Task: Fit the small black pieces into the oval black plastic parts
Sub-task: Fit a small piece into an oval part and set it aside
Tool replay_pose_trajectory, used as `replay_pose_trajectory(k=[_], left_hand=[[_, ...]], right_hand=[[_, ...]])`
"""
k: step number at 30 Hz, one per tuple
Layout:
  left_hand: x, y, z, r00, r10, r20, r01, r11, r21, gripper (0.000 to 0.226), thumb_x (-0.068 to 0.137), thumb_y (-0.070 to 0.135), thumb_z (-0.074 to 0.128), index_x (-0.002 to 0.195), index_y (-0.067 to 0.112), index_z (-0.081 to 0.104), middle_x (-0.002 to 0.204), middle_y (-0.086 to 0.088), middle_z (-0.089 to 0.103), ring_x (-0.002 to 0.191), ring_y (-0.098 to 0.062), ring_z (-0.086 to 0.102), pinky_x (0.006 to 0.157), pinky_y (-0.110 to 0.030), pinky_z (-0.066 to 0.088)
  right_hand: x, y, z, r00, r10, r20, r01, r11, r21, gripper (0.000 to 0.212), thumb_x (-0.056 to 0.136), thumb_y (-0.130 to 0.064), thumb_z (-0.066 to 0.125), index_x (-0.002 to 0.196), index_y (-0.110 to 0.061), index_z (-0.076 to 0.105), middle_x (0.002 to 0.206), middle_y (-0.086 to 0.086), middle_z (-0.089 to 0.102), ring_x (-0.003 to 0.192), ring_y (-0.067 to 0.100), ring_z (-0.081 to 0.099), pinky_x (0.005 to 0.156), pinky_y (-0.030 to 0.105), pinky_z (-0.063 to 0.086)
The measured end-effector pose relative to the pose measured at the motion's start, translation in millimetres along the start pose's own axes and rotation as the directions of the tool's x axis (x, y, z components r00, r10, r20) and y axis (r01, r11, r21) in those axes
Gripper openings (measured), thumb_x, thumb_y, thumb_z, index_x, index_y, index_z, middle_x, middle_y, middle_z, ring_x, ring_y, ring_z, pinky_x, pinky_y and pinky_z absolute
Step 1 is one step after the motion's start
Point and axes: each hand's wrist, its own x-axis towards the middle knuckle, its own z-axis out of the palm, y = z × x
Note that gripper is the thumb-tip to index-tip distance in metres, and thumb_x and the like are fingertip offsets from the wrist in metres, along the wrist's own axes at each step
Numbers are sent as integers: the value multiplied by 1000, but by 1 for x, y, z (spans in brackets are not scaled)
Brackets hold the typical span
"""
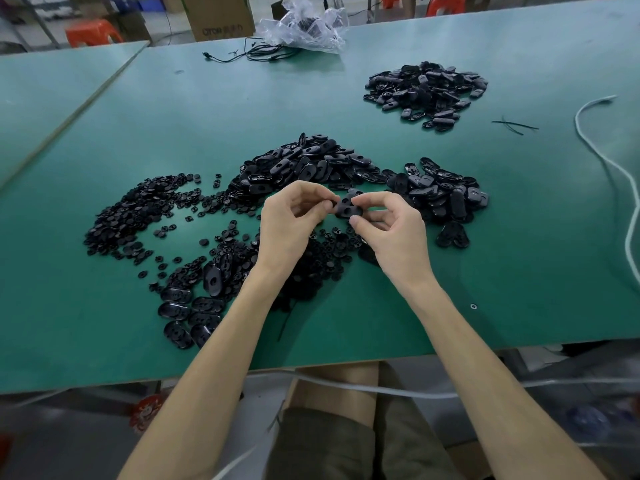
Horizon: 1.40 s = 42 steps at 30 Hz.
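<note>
Above the green table [485, 271], my left hand [289, 223] and my right hand [391, 233] pinch one oval black part [347, 208] between their fingertips from either side. Its round hole faces me. Whether a small piece sits between my left fingertips is hidden. A heap of small round black pieces [138, 213] spreads to the left and under my wrists. A large pile of oval parts [304, 168] lies just behind my hands. Another pile of ovals [440, 192] lies to the right.
A further heap of oval parts [427, 90] sits at the back right. Several ovals [190, 313] lie near the front edge at left. A white cable [620, 181] runs down the right side. A clear plastic bag [308, 27] and black cords [256, 51] lie at the far edge.
</note>
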Motion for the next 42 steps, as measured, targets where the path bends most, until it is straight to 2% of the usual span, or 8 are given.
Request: replay_pose_trajectory(k=[4, 13, 18, 21, 25, 30, 33, 42], left_hand=[[0, -2, -1, 1000, -7, 10, 7, 1000, -12, 13, 89, -3, 76, 98, 5, 73, 96, -4, 78, 90, -21, 77, 89, -30, 60], [1, -4, 2, 1000, -15, 23, 14, 998, 57, 13, 86, 4, 82, 95, 7, 75, 91, -1, 78, 83, -15, 74, 82, -27, 59], [-1, -3, 4, 999, -7, 40, 2, 993, 115, 13, 86, 6, 82, 96, 10, 75, 89, 1, 78, 83, -17, 74, 83, -35, 61], [-2, -2, 3, 999, 1, 39, -6, 990, 138, 12, 87, 7, 82, 96, 11, 74, 89, 2, 77, 83, -17, 73, 82, -39, 61], [-2, -3, 3, 999, 20, 35, -26, 985, 170, 13, 87, 7, 82, 96, 13, 74, 88, 5, 76, 81, -11, 71, 79, -35, 61], [-2, -5, 3, 999, 31, 32, -37, 974, 225, 14, 86, 10, 83, 95, 18, 75, 87, 12, 76, 82, -4, 72, 76, -19, 56], [-3, -5, 2, 999, 25, 21, -29, 977, 212, 14, 85, 12, 84, 94, 18, 76, 86, 13, 77, 81, -5, 72, 76, -21, 57], [-3, -3, 4, 999, 27, 23, -31, 977, 211, 14, 85, 14, 85, 93, 19, 76, 86, 12, 77, 81, -5, 72, 74, -21, 55]], right_hand=[[-1, -1, 1, 1000, -3, 0, 3, 1000, 1, 25, 91, -1, 76, 109, -18, 73, 111, 4, 73, 92, 13, 72, 87, 26, 59], [-1, -2, 1, 1000, -29, -3, 29, 1000, -8, 26, 91, 3, 73, 110, -15, 73, 114, 1, 71, 95, 14, 70, 90, 33, 60], [-1, -3, 1, 999, -41, 20, 41, 999, -1, 32, 91, 5, 72, 106, -23, 72, 114, 2, 72, 96, 15, 71, 92, 33, 60], [-2, -5, 1, 997, -60, 45, 60, 998, 5, 35, 89, 6, 74, 103, -26, 72, 114, 3, 72, 94, 10, 71, 91, 27, 58], [-2, -5, 1, 995, -87, 41, 87, 996, -2, 33, 88, 8, 74, 102, -23, 73, 112, 1, 71, 93, 5, 70, 89, 19, 55], [-2, -4, 2, 993, -116, 36, 116, 993, -6, 38, 88, 9, 72, 100, -27, 72, 111, 0, 71, 95, 10, 70, 93, 30, 59], [-2, -3, 2, 992, -117, 35, 117, 993, 0, 38, 88, 8, 73, 101, -28, 72, 110, -1, 71, 97, 11, 70, 94, 32, 59], [-1, -1, 2, 991, -127, 44, 127, 992, -3, 35, 88, 8, 74, 101, -23, 73, 109, 0, 71, 96, 10, 70, 92, 29, 59]])
